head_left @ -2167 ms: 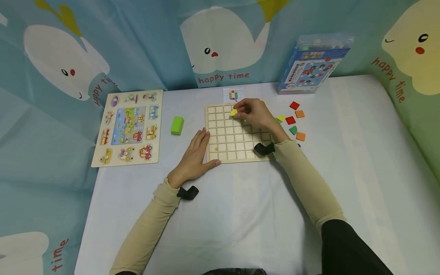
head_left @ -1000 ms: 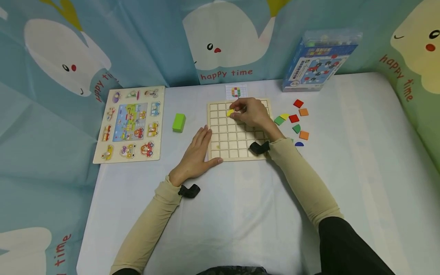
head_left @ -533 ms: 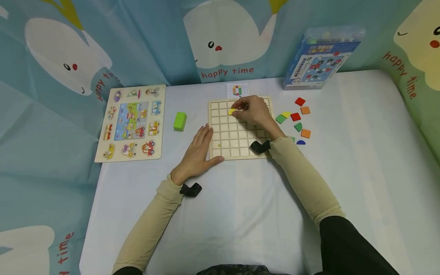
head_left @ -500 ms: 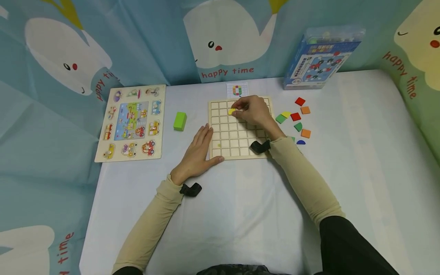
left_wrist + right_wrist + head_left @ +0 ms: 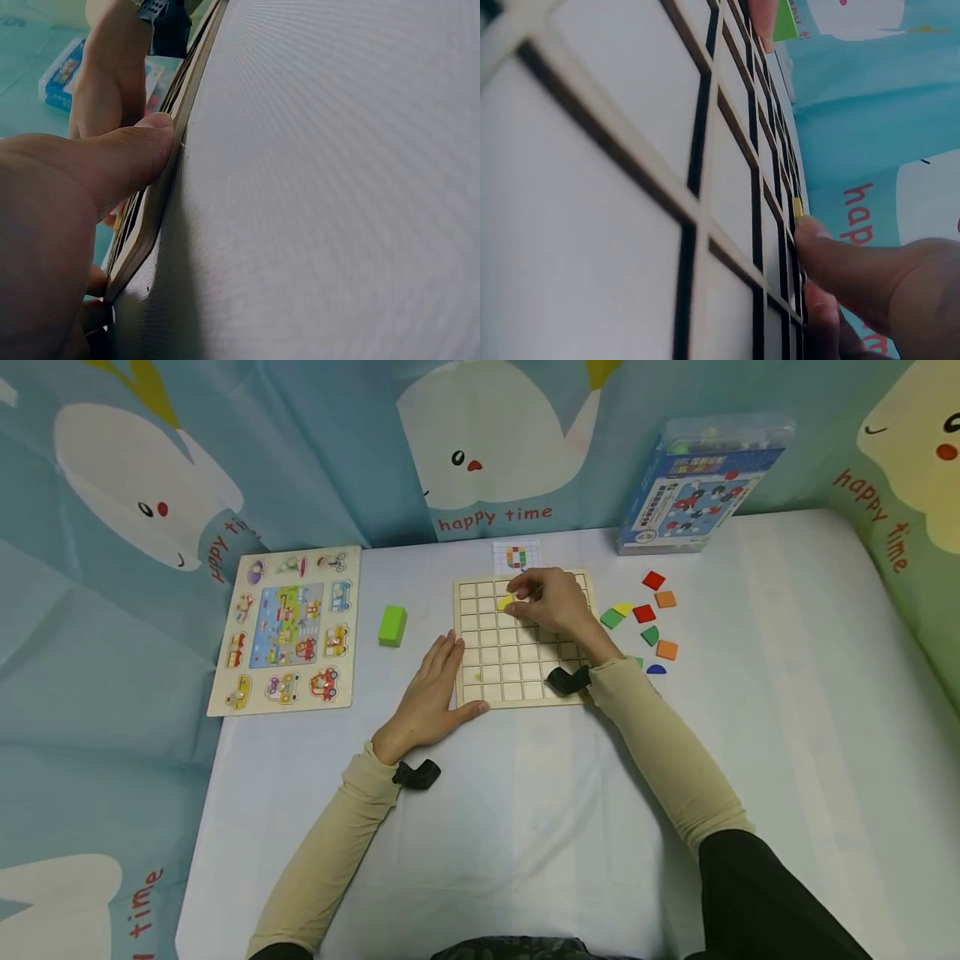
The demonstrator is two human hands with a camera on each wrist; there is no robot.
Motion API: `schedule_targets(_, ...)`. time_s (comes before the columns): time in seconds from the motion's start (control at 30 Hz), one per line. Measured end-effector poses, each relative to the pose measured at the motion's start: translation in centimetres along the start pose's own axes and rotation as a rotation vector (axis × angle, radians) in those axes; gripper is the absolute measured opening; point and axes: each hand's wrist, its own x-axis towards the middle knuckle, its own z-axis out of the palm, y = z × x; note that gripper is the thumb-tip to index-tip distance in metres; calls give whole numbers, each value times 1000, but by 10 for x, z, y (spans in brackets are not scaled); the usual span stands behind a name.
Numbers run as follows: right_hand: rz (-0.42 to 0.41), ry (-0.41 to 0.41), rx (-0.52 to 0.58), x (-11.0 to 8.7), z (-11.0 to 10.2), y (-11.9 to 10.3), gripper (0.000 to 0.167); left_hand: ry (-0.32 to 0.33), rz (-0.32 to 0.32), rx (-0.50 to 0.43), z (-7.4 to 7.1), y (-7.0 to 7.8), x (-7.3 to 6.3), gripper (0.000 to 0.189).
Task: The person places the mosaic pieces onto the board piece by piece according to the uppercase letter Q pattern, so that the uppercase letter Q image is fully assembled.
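My right hand [image 5: 551, 602] pinches a small yellow tile [image 5: 505, 603] between thumb and fingers, over a cell near the far edge of the wooden grid board [image 5: 510, 653]. In the right wrist view, the yellow tile [image 5: 798, 207] shows at the thumb tip [image 5: 810, 229], low against the grid. My left hand [image 5: 426, 702] lies at the board's near left corner, fingers straight along the left edge and thumb against the front edge. The left wrist view shows the left thumb [image 5: 146, 146] touching the board's rim [image 5: 161, 191].
Right of the board lie several loose red, orange, green, yellow and blue tiles, among them a red tile [image 5: 643, 613]. A pattern card [image 5: 516, 557] sits behind the board. Also around are a green block [image 5: 392, 625], a picture puzzle [image 5: 341, 643] and a blue box [image 5: 701, 485].
The yellow tile has turned slightly and come down into line with a grid cell, still in my right fingers. My left hand stays at the board; the head view has shifted a little.
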Motion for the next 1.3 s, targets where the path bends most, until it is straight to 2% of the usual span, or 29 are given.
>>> schedule_targets(0.17, -65, -39, 57, -5, -14, 7, 38, -5, -6, -1, 0, 1, 0, 105)
schedule_targets(0.3, -63, -1, 101, -15, -35, 15, 32, -7, -10, 1, 1, 0, 0, 104)
schedule_targets(0.43, -8, 59, 104, -29, -61, 27, 28, -3, -5, 0, 1, -1, 0, 104)
schedule_targets(0.6, 102, 127, 94, -46, -95, 42, 37, 3, -1, 5, 1, -1, -1, 104)
schedule_targets(0.8, 186, 210, 84, -62, -123, 64, 39, -4, -2, -11, 2, 1, -1, 104)
schedule_targets(1.03, 322, 214, -32, -77, -134, 90, 46, -18, -10, -5, 3, 1, -2, 105)
schedule_targets(1.13, 388, 193, -32, -77, -136, 99, 52, -11, -9, -9, 2, 1, -2, 104)
schedule_targets(1.3, 398, 205, -39, -71, -135, 108, 55, -10, -2, -17, 1, 1, -1, 103)
